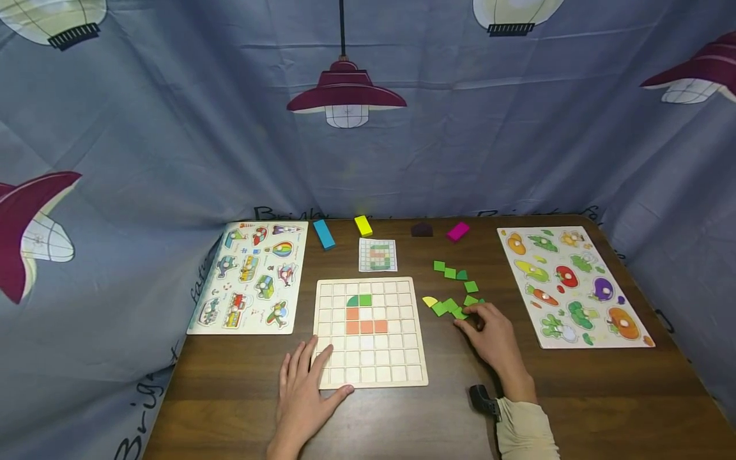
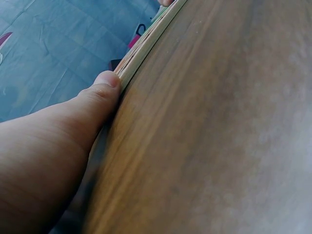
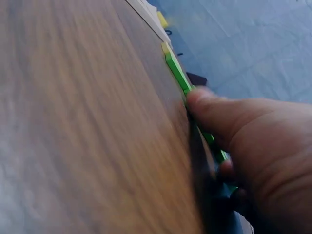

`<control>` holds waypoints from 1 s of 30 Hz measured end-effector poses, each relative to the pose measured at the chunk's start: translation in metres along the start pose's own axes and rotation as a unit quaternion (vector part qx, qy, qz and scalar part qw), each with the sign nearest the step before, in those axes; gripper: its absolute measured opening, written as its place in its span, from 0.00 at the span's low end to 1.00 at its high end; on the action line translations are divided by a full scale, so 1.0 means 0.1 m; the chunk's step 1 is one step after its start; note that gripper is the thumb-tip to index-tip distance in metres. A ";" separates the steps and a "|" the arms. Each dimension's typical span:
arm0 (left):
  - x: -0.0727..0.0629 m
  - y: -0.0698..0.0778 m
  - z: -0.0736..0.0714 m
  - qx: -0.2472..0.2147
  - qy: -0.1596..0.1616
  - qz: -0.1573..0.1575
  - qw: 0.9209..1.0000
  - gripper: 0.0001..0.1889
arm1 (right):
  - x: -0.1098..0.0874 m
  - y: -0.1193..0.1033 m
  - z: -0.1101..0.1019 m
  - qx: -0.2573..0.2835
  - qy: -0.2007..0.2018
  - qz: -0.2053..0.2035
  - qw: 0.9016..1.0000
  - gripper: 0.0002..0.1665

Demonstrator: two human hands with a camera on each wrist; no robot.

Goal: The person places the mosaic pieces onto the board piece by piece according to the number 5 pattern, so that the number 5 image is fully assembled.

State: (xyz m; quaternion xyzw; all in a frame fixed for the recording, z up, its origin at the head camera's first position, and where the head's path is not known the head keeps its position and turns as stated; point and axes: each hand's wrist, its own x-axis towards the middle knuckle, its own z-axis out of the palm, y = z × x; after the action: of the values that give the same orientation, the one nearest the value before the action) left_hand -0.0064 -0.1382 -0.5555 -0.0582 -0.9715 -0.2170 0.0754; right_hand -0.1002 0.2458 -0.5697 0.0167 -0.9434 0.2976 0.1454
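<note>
A pale wooden grid board (image 1: 397, 370) lies in the middle of the table, holding several salmon square tiles (image 1: 367, 327), a green square tile (image 1: 365, 299) and a green rounded tile (image 1: 352, 300). My left hand (image 1: 305, 390) rests at the board's lower left corner, its fingers extended and the thumb against the near edge. To the right of the board, my right hand (image 1: 494, 338) reaches into a loose group of green square tiles (image 1: 439, 308). Its thumb touches a green tile (image 3: 176, 70) in the right wrist view; whether it pinches one is hidden. A yellow rounded tile (image 1: 429, 301) lies beside the group.
A printed pattern card (image 1: 377, 255) lies behind the board. Blue (image 1: 324, 234), yellow (image 1: 363, 225), dark (image 1: 422, 230) and magenta (image 1: 458, 231) pieces line the back. A vehicle puzzle board (image 1: 247, 300) is at left, a vegetable puzzle board (image 1: 575, 300) at right.
</note>
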 end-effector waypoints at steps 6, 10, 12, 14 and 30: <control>0.01 0.00 0.01 0.000 0.001 0.006 1.000 0.45 | -0.03 -0.01 -0.03 0.008 -0.016 -0.002 1.000 0.13; 0.02 0.01 0.02 -0.002 0.000 0.008 1.000 0.45 | -0.04 -0.01 -0.06 0.010 -0.021 -0.003 1.000 0.16; 0.03 0.01 0.02 -0.007 -0.003 0.006 1.000 0.45 | -0.04 0.00 -0.07 0.008 -0.018 -0.007 1.000 0.16; 0.03 0.01 0.02 -0.010 -0.006 0.004 1.000 0.45 | -0.04 0.00 -0.06 0.005 -0.012 -0.013 1.000 0.15; 0.00 0.01 0.00 0.003 -0.006 0.002 1.000 0.45 | 0.10 -0.42 0.09 0.028 -0.033 -0.052 0.998 0.14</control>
State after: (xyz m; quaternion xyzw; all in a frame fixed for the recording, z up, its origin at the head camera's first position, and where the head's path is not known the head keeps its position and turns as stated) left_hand -0.0065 -0.1374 -0.5556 -0.0609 -0.9724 -0.2140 0.0705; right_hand -0.1075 0.2067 -0.5504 0.0793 -0.9369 0.3153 0.1285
